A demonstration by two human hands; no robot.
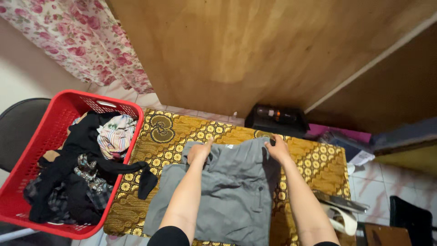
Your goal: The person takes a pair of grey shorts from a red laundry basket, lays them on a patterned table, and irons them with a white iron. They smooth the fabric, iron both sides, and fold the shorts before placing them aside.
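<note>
Lying flat under both hands, a grey garment is spread on a gold patterned cloth that covers the floor. The left hand has its fingers clenched on the garment's upper left corner, pinching a fold of the fabric. The right hand grips the upper right edge, its fingers curled over the hem. Between the two sets of fingers the top edge of the garment runs slightly slack.

Just beyond the right fingers sits a dark box against a wooden panel. Well to the left of the left fingers stands a red laundry basket heaped with dark and striped clothes, one black piece trailing over its rim onto the cloth. A floral curtain hangs farther off behind the basket.
</note>
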